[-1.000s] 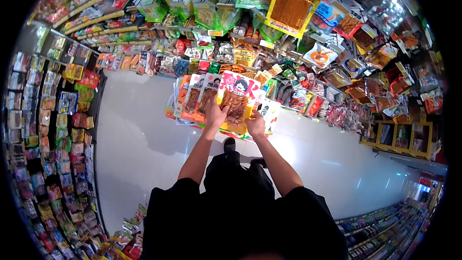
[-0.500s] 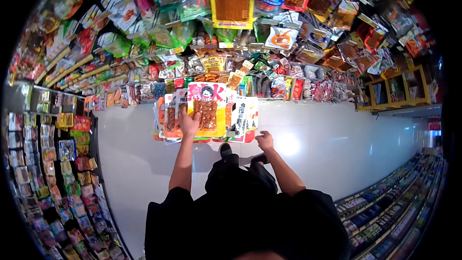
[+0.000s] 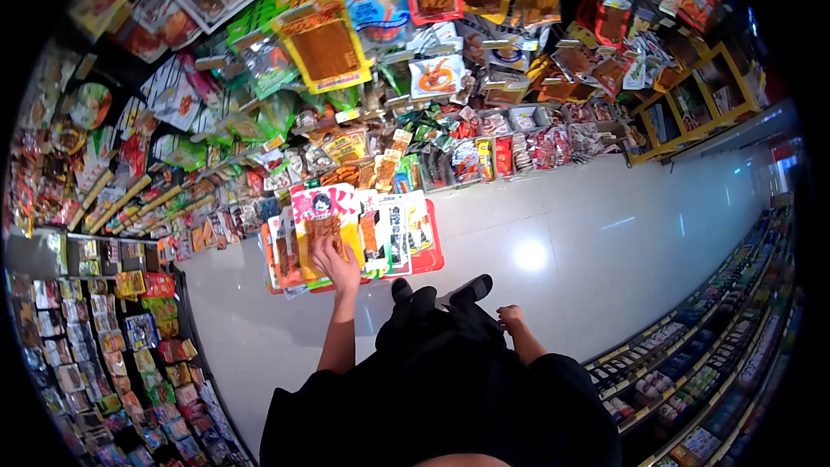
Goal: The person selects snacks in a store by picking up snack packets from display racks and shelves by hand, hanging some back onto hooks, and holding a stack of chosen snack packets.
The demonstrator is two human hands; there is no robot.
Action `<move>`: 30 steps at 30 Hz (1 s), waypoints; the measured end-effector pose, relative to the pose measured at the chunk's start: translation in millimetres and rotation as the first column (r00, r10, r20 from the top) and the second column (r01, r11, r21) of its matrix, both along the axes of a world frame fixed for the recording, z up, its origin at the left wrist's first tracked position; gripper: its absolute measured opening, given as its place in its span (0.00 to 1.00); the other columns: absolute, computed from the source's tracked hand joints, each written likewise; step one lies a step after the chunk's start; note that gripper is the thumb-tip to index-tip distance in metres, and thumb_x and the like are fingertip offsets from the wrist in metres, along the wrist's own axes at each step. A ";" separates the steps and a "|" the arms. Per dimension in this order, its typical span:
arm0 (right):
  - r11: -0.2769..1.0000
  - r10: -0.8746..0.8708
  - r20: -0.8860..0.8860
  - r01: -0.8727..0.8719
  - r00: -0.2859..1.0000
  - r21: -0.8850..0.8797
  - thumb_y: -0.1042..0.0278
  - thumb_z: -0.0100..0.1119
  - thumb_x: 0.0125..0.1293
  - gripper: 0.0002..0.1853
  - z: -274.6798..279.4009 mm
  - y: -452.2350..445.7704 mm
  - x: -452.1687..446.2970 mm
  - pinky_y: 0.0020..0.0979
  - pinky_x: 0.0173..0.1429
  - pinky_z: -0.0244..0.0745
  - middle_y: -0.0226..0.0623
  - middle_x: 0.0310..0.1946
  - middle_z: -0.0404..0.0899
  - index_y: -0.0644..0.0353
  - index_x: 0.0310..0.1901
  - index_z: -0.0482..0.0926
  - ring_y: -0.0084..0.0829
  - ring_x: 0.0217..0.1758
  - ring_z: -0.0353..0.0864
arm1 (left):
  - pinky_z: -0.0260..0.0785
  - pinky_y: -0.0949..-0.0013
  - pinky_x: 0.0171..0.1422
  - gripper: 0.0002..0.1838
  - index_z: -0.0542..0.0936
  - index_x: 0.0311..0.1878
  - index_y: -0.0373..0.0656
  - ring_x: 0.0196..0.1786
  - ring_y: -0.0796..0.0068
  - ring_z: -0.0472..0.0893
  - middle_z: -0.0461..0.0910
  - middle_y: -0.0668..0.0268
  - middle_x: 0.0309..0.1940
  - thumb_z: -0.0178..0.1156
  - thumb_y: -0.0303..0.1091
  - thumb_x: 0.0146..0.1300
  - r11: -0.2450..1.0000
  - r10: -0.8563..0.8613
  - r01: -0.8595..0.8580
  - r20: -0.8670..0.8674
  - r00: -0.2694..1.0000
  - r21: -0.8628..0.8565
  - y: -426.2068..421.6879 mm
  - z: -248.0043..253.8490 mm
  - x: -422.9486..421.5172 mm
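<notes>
My left hand (image 3: pixel 337 264) lies over the lower front of a white, pink and yellow snack packet (image 3: pixel 327 206), thumb and fingers apart on its surface. This packet tops a pile of flat snack packets in a red basket (image 3: pixel 439 246) in front of my feet. Beside it in the pile stand white packets with dark lettering (image 3: pixel 398 229) and orange-and-white ones (image 3: pixel 278 251). To the right of the basket, low over the floor, my right hand (image 3: pixel 510 317) hangs with curled fingers and nothing visible in it.
Shelves with hanging snack bags, including a large yellow bag (image 3: pixel 322 43), rise ahead. A bin row of small packets (image 3: pixel 484 156) runs below them. Racks stand left (image 3: pixel 112 355) and right (image 3: pixel 692 363). A yellow-framed shelf unit (image 3: pixel 692 108) is at far right. Pale tiled floor (image 3: pixel 562 216) lies between.
My left hand has shifted from the packet's left edge to its lower front. The packet sits further left over the pile. My right hand has dropped back toward my body, and the view has turned right.
</notes>
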State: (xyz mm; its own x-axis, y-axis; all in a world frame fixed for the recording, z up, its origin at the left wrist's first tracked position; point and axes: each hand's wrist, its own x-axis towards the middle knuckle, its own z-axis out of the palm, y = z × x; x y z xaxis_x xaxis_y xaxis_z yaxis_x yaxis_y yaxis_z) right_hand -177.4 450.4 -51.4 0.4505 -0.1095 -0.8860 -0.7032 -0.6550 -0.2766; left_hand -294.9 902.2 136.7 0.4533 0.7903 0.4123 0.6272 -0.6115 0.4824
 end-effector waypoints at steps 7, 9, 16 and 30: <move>0.994 -0.005 0.063 -0.003 0.998 0.113 0.70 0.63 0.57 0.11 1.2 -5.6 36.1 0.32 0.22 0.72 0.37 0.27 0.78 0.65 0.39 0.77 0.30 0.24 0.76 | 0.60 0.54 0.62 0.19 0.73 0.50 0.40 0.56 0.52 0.69 0.71 0.55 0.51 0.61 0.26 0.54 0.882 -0.432 0.442 0.095 0.897 -0.162 -113.5 0.4 97.8; 0.968 -0.084 0.044 0.071 0.996 0.241 0.69 0.63 0.57 0.12 16.3 -7.1 51.9 0.32 0.24 0.73 0.37 0.29 0.78 0.64 0.42 0.77 0.29 0.25 0.77 | 0.64 0.55 0.59 0.16 0.74 0.48 0.40 0.54 0.52 0.71 0.72 0.55 0.49 0.61 0.25 0.54 0.813 -0.521 0.535 0.126 0.844 -0.228 -139.2 2.3 128.9; 0.962 -0.169 0.089 0.145 0.981 0.233 0.70 0.58 0.57 0.11 31.8 -80.1 104.4 0.31 0.24 0.73 0.36 0.28 0.77 0.64 0.41 0.77 0.28 0.25 0.77 | 0.67 0.59 0.59 0.13 0.75 0.46 0.40 0.53 0.53 0.74 0.74 0.56 0.46 0.60 0.25 0.57 0.607 -0.698 0.702 0.171 0.695 -0.373 -217.0 17.0 204.5; 0.877 -0.455 -0.088 0.463 0.886 0.131 0.68 0.60 0.57 0.12 -2.2 -150.8 53.7 0.39 0.29 0.76 0.42 0.31 0.77 0.67 0.40 0.76 0.36 0.28 0.78 | 0.68 0.60 0.58 0.12 0.75 0.46 0.39 0.52 0.55 0.75 0.75 0.56 0.45 0.60 0.25 0.57 0.418 -0.830 0.808 0.187 0.526 -0.416 -257.7 2.8 301.9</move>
